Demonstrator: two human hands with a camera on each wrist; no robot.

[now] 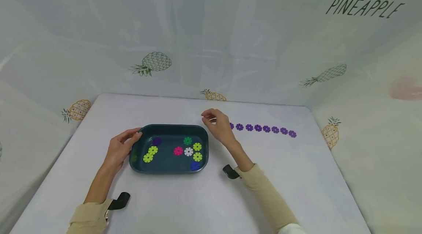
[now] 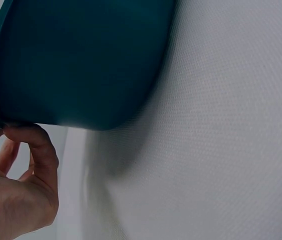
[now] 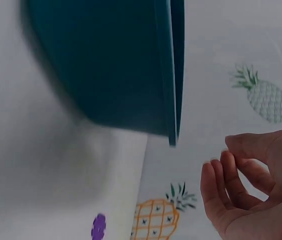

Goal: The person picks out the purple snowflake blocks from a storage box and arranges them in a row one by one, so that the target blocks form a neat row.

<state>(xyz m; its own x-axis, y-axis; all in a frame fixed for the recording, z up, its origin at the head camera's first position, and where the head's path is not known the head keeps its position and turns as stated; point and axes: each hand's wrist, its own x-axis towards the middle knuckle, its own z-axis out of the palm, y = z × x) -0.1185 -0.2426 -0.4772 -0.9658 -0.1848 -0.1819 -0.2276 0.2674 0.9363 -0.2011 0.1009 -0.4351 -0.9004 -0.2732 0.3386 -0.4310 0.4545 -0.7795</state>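
Observation:
My left hand (image 1: 118, 148) grips the left end of a dark teal tray (image 1: 168, 168), thumb at the rim and fingers against its outer wall. Flower-shaped plastic discs lie in the tray: several yellow-green discs (image 1: 153, 150), a purple disc (image 1: 156, 141), a green disc (image 1: 187, 141), a pink disc (image 1: 178, 151), a white disc (image 1: 188, 152) and a blue disc (image 1: 195, 166). Past the tray's far right corner hovers my right hand (image 1: 219, 127), its fingers loosely bent; nothing shows between thumb and fingertips in the right wrist view.
A row of purple flower discs (image 1: 258, 128) runs rightward across the white table (image 1: 270, 153), its left end partly behind my right hand. A pineapple-print curtain (image 1: 211, 36) hangs behind the table's far edge. Black wrist-camera mounts (image 1: 120, 201) stick out from both cuffs.

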